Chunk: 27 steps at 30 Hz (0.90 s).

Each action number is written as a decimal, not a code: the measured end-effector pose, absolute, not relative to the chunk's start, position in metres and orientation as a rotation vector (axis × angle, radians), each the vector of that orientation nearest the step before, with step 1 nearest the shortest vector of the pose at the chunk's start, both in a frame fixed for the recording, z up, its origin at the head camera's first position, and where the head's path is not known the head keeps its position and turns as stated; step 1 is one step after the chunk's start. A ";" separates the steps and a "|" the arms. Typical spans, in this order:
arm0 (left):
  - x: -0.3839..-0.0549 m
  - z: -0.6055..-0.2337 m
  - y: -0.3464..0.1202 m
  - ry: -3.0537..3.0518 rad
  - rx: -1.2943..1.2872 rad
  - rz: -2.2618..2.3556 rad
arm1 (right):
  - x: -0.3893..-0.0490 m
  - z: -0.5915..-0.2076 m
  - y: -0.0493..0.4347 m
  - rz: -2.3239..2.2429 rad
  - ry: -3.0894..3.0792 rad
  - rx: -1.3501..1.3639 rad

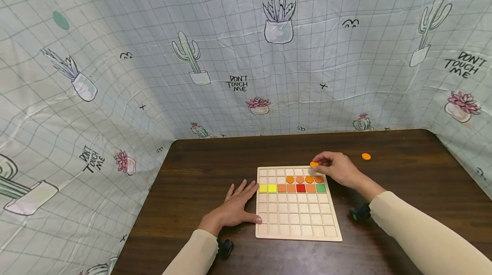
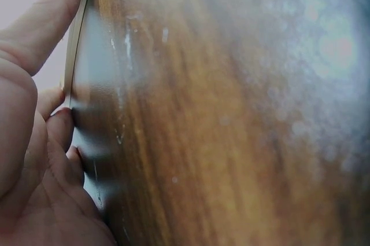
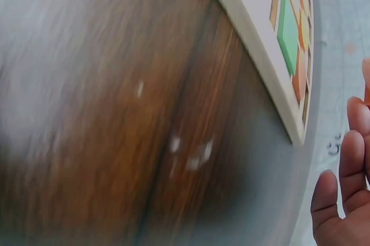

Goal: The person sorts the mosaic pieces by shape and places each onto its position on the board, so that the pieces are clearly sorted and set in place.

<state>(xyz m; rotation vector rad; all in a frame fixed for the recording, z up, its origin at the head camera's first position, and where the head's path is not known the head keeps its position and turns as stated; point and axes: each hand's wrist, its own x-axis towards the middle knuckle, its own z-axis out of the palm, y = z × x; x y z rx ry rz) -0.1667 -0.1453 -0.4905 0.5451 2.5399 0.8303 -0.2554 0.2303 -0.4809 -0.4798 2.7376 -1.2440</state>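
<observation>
A pale wooden grid board (image 1: 300, 219) lies on the table. Across one row run square tiles: two yellow tiles (image 1: 272, 188), several orange ones, a red tile (image 1: 301, 188) and a green tile (image 1: 321, 188) at the right end. Just above that row sit several round orange discs (image 1: 309, 179). My right hand (image 1: 340, 169) pinches another orange disc (image 1: 314, 165) between thumb and fingers, at the board's far right corner. At the left edge, my left hand (image 1: 234, 206) lies with spread fingers, its thumb (image 2: 49, 17) resting on the board's rim.
One loose orange disc (image 1: 366, 156) lies on the dark wooden table (image 1: 203, 159), beyond and to the right of the right hand. A printed cloth (image 1: 230, 19) with cactus drawings hangs behind the table and along both sides. A dark band device (image 1: 360, 212) sits under the right wrist.
</observation>
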 end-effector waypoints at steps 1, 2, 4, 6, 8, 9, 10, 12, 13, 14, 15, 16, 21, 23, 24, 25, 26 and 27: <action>-0.167 -0.490 -0.145 2.540 0.546 0.830 | -0.255 -0.480 0.227 -1.247 2.732 -0.492; -0.167 -0.490 -0.145 2.539 0.546 0.829 | -0.255 -0.480 0.225 -1.249 2.728 -0.495; -0.167 -0.489 -0.145 2.538 0.546 0.826 | -0.254 -0.479 0.219 -1.261 2.716 -0.499; -0.167 -0.489 -0.145 2.538 0.544 0.824 | -0.254 -0.478 0.214 -1.264 2.701 -0.499; -0.166 -0.489 -0.145 2.537 0.541 0.824 | -0.254 -0.478 0.209 -1.263 2.690 -0.495; -0.166 -0.489 -0.145 2.537 0.539 0.823 | -0.254 -0.478 0.206 -1.263 2.683 -0.497; -0.166 -0.488 -0.145 2.537 0.538 0.824 | -0.253 -0.478 0.203 -1.261 2.677 -0.497; -0.166 -0.488 -0.145 2.537 0.534 0.827 | -0.253 -0.478 0.198 -1.252 2.672 -0.506; -0.166 -0.488 -0.145 2.537 0.533 0.828 | -0.252 -0.478 0.195 -1.250 2.669 -0.512; -0.166 -0.488 -0.145 2.537 0.532 0.828 | -0.252 -0.479 0.192 -1.246 2.668 -0.519; -0.166 -0.488 -0.145 2.537 0.531 0.830 | -0.251 -0.479 0.190 -1.246 2.664 -0.525; -0.166 -0.488 -0.145 2.537 0.532 0.833 | -0.251 -0.479 0.187 -1.247 2.661 -0.529; -0.166 -0.489 -0.145 2.528 0.547 0.858 | -0.250 -0.480 0.176 -1.241 2.651 -0.565; -0.166 -0.489 -0.145 2.523 0.552 0.868 | -0.250 -0.480 0.174 -1.232 2.651 -0.581; -0.166 -0.489 -0.145 2.521 0.554 0.871 | -0.249 -0.480 0.172 -1.230 2.649 -0.593; -0.167 -0.489 -0.145 2.520 0.554 0.873 | -0.249 -0.479 0.171 -1.228 2.650 -0.598; -0.167 -0.489 -0.145 2.519 0.553 0.875 | -0.249 -0.479 0.170 -1.227 2.649 -0.606; -0.167 -0.489 -0.145 2.520 0.553 0.874 | -0.249 -0.479 0.169 -1.228 2.645 -0.610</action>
